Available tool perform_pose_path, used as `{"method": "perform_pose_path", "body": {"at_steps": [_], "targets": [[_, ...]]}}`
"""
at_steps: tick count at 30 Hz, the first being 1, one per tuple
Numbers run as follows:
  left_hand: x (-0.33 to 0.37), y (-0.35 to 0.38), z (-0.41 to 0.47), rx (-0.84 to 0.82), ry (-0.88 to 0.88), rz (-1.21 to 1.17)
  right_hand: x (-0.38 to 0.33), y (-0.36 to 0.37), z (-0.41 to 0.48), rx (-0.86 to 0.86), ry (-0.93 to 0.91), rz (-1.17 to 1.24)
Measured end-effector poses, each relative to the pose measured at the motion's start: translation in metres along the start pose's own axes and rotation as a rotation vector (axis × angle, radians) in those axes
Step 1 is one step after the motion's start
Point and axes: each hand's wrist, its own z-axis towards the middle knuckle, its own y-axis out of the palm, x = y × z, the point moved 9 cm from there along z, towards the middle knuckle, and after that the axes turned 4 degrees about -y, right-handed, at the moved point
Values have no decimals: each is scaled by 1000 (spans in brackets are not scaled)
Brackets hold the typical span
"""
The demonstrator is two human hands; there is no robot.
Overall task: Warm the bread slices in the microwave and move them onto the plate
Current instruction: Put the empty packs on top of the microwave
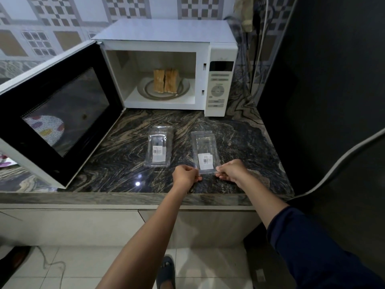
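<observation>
Two hands are on one packet here: the left hand (185,176) and the right hand (231,171) each pinch a near corner of the clear plastic packet (205,152) lying flat on the stone counter (116,159). Thumbs and fingertips are closed on its bottom edge, most likely the grip of someone about to tear or peel it open. A second packet (159,149) of the same kind lies just beside it at nine o'clock, untouched, barcode label up. At twelve o'clock sits the white microwave (166,32), its door (52,113) open wide toward nine and ten o'clock, which leaves the cavity free to reach. And there is the task's prize: the bread slices (166,80) stand on edge, leaning together, in the middle of the ringed plate (145,91) inside the oven. Whether they are warmed cannot be told; the display on the control panel (217,88), at three o'clock of the cavity, is dark. Through the door's mesh window shows a pale round spotted shape, perhaps another plate, though that is a guess. With both hands busy on the packet, the bread waits. What the packets hold is too unclear to name. One risk to watch is that a sudden tear could send the packet skidding off the near edge at six o'clock.
</observation>
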Motion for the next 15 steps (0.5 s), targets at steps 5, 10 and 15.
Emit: {"method": "perform_pose_path", "body": {"at_steps": [5, 10, 15], "targets": [[5, 1, -2, -3, 47, 93, 0, 0, -4, -15, 62, 8], [6, 4, -2, -35, 29, 107, 0, -2, -5, -6, 82, -1], [8, 4, -2, -42, 38, 127, -2, -4, -4, 17, 49, -50]]}}
